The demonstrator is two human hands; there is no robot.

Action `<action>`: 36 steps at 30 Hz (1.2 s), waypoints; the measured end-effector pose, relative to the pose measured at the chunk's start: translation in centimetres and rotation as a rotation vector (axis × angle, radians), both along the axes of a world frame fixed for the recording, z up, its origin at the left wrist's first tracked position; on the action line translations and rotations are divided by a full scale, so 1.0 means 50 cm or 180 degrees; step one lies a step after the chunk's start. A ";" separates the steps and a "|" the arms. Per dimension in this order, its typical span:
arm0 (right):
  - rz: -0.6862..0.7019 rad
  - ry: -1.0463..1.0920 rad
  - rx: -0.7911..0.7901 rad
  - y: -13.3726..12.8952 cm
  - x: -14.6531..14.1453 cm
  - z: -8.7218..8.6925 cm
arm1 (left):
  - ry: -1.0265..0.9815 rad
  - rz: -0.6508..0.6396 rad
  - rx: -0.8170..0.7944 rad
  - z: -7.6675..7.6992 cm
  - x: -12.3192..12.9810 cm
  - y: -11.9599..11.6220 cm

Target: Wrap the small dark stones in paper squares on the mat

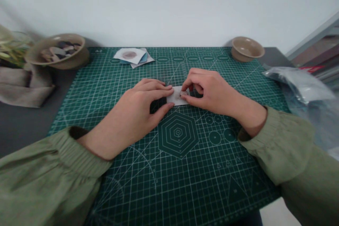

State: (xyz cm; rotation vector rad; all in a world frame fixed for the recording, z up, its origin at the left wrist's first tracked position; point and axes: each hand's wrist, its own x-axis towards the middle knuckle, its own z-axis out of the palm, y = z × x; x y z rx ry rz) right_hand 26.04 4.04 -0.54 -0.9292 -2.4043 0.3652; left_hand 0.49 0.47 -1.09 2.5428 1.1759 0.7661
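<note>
A small white card (173,99) lies flat on the green cutting mat (148,190), around the mat's middle. With fingertips and thumb apart at its left edge, my left hand (144,100) steadies it. Thumb and forefinger of my right hand (209,88) pinch a small pale stone (183,93) against the card's right half. My right fingers hide part of the stone and of the card, so any marking under it cannot be made out.
At the back left stands a brown bowl (83,47) of several stones, beside a cloth-wrapped plant (13,51). Loose cards (129,55) lie on the mat's far edge. A second brown bowl (246,51) is at back right, near clear plastic bags (304,84).
</note>
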 end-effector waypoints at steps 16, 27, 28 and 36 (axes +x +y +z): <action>0.0084 0.0069 0.0020 -0.003 -0.031 -0.005 | 0.0010 -0.0018 0.0038 0.002 0.002 0.002; 0.0076 0.0033 -0.0077 -0.004 -0.003 0.002 | -0.0012 0.0032 -0.0027 -0.004 -0.001 0.002; 0.0055 0.0044 -0.0071 -0.002 -0.002 0.001 | -0.0013 0.0032 -0.0025 -0.005 -0.001 0.002; 0.0001 0.0093 -0.0008 0.008 -0.016 -0.005 | 0.0023 0.0013 0.0040 -0.005 -0.002 0.003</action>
